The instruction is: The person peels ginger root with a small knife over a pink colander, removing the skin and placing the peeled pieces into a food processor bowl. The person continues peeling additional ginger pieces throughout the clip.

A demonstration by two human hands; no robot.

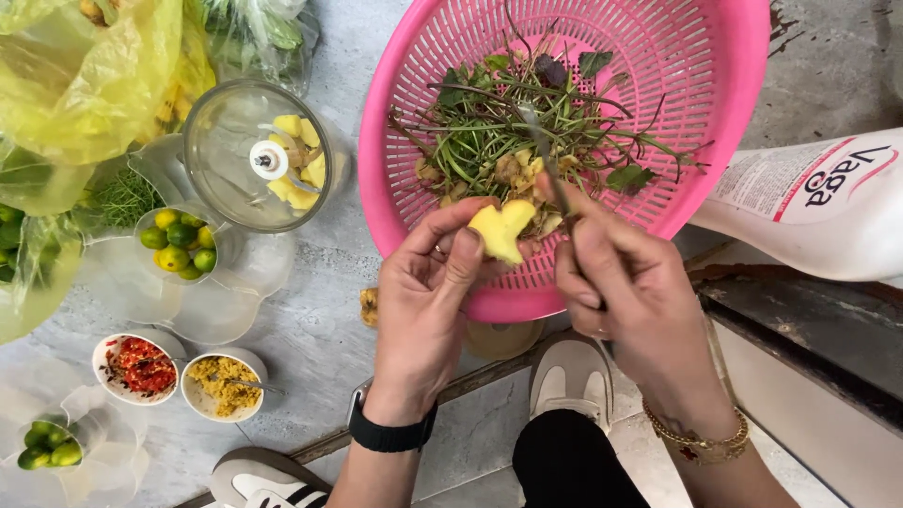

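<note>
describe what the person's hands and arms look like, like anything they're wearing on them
Both forearms are bare, with no sleeves in view. The left hand has a black smartwatch with a wide black band on its wrist. The right hand has a gold chain bracelet on its wrist. No gloves on either hand.

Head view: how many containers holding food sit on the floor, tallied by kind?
Pink colander with herbs, under the left hand and right hand: 1
Clear chopper bowl with yellow pieces: 1
Small white bowls, red paste and yellow paste: 2
Clear tubs of small green limes: 2
Total: 6
</note>
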